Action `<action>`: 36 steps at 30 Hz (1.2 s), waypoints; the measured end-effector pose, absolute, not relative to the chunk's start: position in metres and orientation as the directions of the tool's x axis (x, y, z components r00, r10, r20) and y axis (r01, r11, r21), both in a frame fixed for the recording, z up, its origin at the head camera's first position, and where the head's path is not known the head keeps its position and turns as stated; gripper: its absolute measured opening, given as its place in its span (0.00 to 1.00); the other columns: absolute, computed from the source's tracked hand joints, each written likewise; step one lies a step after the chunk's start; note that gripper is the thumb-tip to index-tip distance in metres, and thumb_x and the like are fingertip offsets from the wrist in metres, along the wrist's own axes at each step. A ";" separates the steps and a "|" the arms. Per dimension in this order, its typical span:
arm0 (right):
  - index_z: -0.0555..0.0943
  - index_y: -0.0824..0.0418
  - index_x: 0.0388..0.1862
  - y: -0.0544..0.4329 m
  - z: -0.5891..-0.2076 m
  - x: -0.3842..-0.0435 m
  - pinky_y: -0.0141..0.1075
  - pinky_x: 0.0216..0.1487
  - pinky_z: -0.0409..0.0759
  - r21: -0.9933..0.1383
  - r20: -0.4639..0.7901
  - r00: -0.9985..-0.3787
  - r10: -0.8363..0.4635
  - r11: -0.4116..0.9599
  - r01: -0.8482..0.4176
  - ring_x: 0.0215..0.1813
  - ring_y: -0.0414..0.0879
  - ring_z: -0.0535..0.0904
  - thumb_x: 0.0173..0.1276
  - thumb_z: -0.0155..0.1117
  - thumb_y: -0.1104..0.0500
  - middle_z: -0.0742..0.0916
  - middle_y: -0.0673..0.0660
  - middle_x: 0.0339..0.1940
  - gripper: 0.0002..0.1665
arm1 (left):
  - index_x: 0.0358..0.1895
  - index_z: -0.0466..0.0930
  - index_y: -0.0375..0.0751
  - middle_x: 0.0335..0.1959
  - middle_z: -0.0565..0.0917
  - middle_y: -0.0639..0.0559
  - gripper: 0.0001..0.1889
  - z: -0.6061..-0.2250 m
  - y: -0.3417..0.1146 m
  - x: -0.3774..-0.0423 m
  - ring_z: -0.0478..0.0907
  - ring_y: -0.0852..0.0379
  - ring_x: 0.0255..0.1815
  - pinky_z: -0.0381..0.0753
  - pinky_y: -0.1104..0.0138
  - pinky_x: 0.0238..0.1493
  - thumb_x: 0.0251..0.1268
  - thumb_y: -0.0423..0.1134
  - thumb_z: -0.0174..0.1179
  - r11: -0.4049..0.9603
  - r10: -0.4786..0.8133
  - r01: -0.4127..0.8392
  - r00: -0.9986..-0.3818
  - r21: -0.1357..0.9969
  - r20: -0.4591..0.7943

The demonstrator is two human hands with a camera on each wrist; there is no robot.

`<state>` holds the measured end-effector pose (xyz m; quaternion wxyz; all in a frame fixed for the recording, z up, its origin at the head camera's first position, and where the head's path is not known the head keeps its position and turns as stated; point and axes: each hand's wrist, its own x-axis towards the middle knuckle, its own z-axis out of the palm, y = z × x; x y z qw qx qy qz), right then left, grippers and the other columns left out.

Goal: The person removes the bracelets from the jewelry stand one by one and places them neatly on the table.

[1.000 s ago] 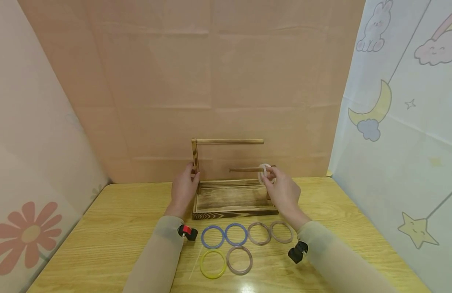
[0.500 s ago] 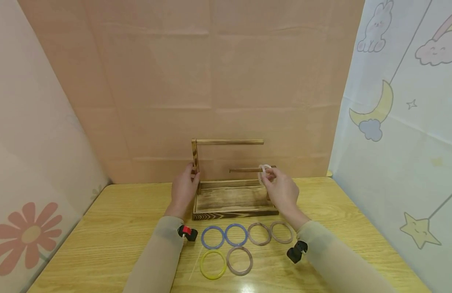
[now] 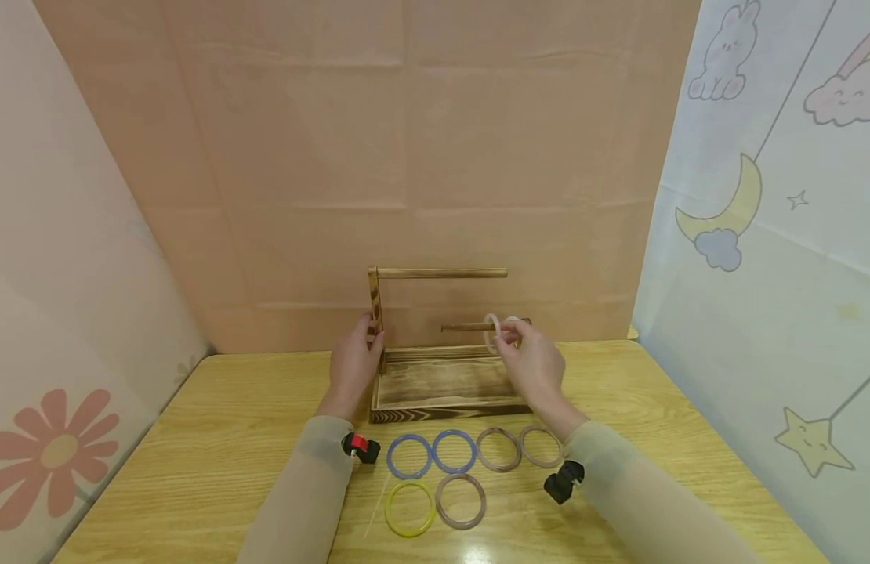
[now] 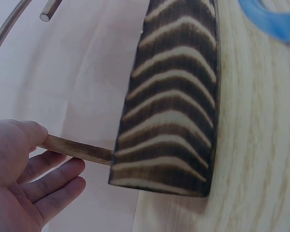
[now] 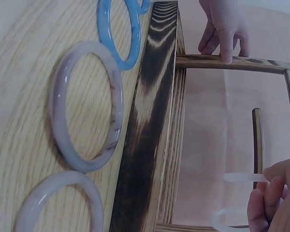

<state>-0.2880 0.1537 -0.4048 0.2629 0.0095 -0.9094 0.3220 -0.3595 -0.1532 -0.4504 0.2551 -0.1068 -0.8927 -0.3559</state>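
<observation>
A dark-grained wooden bangle stand (image 3: 452, 411) has a tray base, an upper rod (image 3: 442, 273) and a lower rod (image 3: 466, 327). At its left upright post (image 4: 79, 148), my left hand (image 3: 356, 356) holds on, with the thumb on one side and fingers on the other. My right hand (image 3: 537, 364) pinches a white translucent bangle (image 3: 490, 333) that hangs around the lower rod. Closer to that rod's right end is a second white bangle (image 5: 227, 220), partly hidden by the right hand.
In front of the stand, blue bangles (image 3: 410, 457), greyish-purple bangles (image 3: 461, 501) and a yellow bangle (image 3: 410, 509) lie flat on the wooden table (image 3: 195, 462). A thin pale stick (image 3: 375, 507) lies beside the yellow one. A brown backdrop (image 3: 407, 157) rises behind.
My right hand has shifted left along the lower rod with the white bangle, away from the other white bangle at the right end. The left hand has stayed at the post.
</observation>
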 end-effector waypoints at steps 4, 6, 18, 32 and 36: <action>0.90 0.55 0.58 0.149 -0.403 -0.289 0.38 0.21 0.65 -0.572 0.495 -0.858 0.139 0.795 -0.202 0.20 0.45 0.72 0.79 0.74 0.51 0.94 0.52 0.46 0.14 | 0.74 0.76 0.32 0.57 0.90 0.36 0.23 -0.450 -0.154 -0.360 0.92 0.40 0.48 0.91 0.46 0.43 0.85 0.38 0.64 0.717 0.011 0.377 -0.847 0.586 0.532; 0.90 0.55 0.58 0.146 -0.401 -0.288 0.39 0.22 0.66 -0.569 0.496 -0.858 0.133 0.796 -0.206 0.21 0.45 0.73 0.80 0.74 0.51 0.94 0.52 0.46 0.14 | 0.74 0.76 0.32 0.57 0.90 0.36 0.22 -0.450 -0.154 -0.360 0.92 0.40 0.48 0.91 0.46 0.43 0.85 0.38 0.64 0.713 0.012 0.379 -0.848 0.589 0.531; 0.91 0.53 0.58 0.118 -0.396 -0.296 0.40 0.23 0.70 -0.587 0.482 -0.865 0.142 0.785 -0.198 0.23 0.43 0.78 0.80 0.74 0.49 0.93 0.48 0.45 0.14 | 0.76 0.75 0.35 0.60 0.90 0.39 0.24 -0.447 -0.167 -0.372 0.92 0.40 0.49 0.90 0.46 0.43 0.86 0.39 0.64 0.716 0.025 0.386 -0.847 0.581 0.532; 0.92 0.53 0.54 0.112 -0.398 -0.293 0.40 0.25 0.72 -0.592 0.481 -0.869 0.121 0.776 -0.219 0.25 0.43 0.77 0.79 0.75 0.49 0.94 0.49 0.44 0.12 | 0.76 0.75 0.33 0.60 0.89 0.36 0.24 -0.447 -0.160 -0.361 0.91 0.40 0.50 0.91 0.47 0.43 0.86 0.39 0.63 0.708 0.010 0.377 -0.851 0.597 0.526; 0.92 0.52 0.54 0.111 -0.395 -0.292 0.40 0.25 0.72 -0.609 0.473 -0.873 0.119 0.760 -0.227 0.25 0.43 0.79 0.79 0.76 0.49 0.94 0.48 0.44 0.12 | 0.75 0.75 0.33 0.60 0.88 0.37 0.23 -0.445 -0.156 -0.359 0.91 0.40 0.51 0.90 0.46 0.45 0.86 0.39 0.63 0.715 0.010 0.375 -0.849 0.589 0.529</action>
